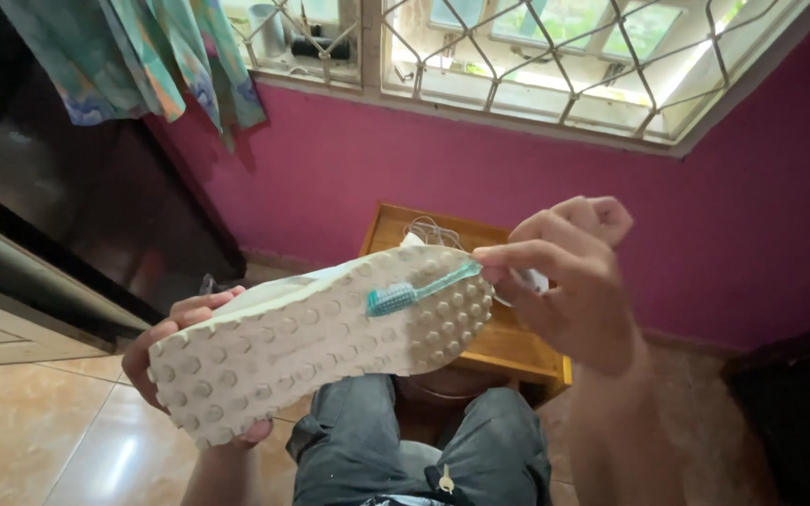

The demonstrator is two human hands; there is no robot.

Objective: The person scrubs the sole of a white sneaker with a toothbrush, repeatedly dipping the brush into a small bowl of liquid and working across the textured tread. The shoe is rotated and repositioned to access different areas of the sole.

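My left hand (pixel 180 349) grips a white shoe (pixel 311 342) by its heel end, turned so the studded off-white sole faces up at me. My right hand (pixel 569 281) pinches the handle of a teal toothbrush (pixel 421 289). The brush head with its pale bristles rests on the sole near the toe half. The shoe hangs above my lap, over my grey trousers (pixel 405 450).
A small wooden table (pixel 517 347) with a white cord on it stands against the magenta wall (pixel 405 178). A barred window (pixel 536 56) is above. A dark cabinet (pixel 86 197) and a hanging patterned cloth (pixel 142 56) are at the left. The floor is glossy tan tile (pixel 39 431).
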